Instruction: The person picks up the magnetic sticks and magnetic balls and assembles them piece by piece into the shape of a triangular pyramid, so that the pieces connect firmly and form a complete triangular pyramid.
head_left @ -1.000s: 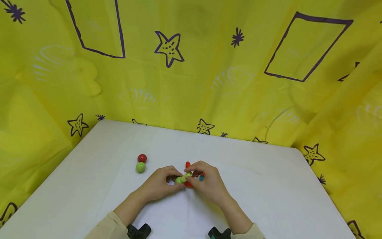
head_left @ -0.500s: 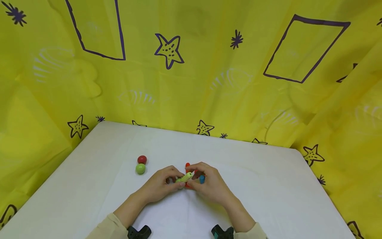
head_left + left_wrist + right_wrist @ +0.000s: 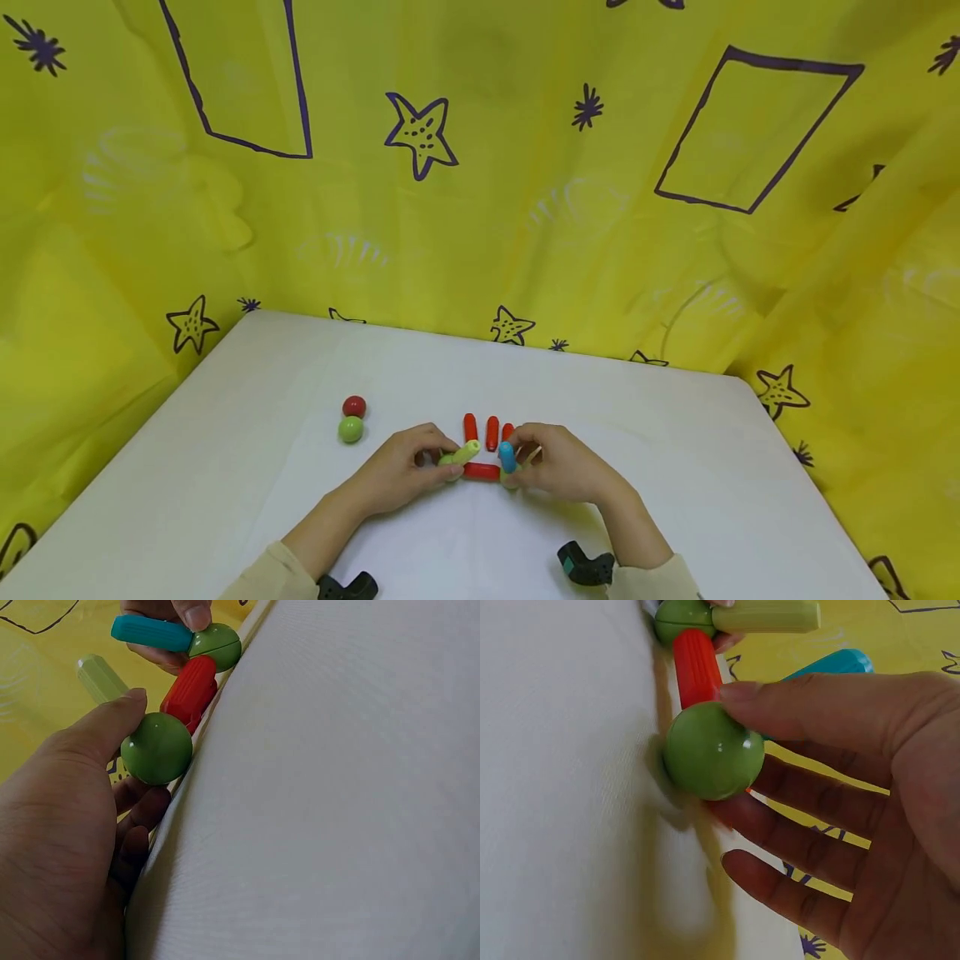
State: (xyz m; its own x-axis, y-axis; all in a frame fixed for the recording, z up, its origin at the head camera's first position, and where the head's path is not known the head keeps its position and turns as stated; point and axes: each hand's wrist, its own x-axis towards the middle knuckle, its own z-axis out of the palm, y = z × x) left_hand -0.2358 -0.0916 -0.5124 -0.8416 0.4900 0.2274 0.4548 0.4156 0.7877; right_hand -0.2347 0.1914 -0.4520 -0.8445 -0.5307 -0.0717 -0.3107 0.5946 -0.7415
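My left hand [image 3: 405, 462] pinches a glossy green ball [image 3: 156, 748] between thumb and fingers. A light-green ribbed rod [image 3: 467, 452] sticks up at a slant from that ball. To the right, my right hand [image 3: 562, 467] holds a second green ball [image 3: 714, 750], thumb on top, other fingers spread behind it. From this one rises a blue rod [image 3: 507, 457]. A red rod [image 3: 482, 472] lies low between the two balls, its ends meeting them. Part of the right ball is hidden by the blue rod in the head view.
Just behind the hands, loose red rods [image 3: 492, 433] lie on the white table [image 3: 675, 467], one partly covered by the right hand's fingers. Farther left sit a red ball [image 3: 354, 407] and a green ball [image 3: 350, 429] side by side. A yellow curtain [image 3: 480, 208] hangs behind the table.
My right hand has left the light-green rod and shifted right to the ball with the blue rod. The red rods behind now show more. My left hand stays at its ball.
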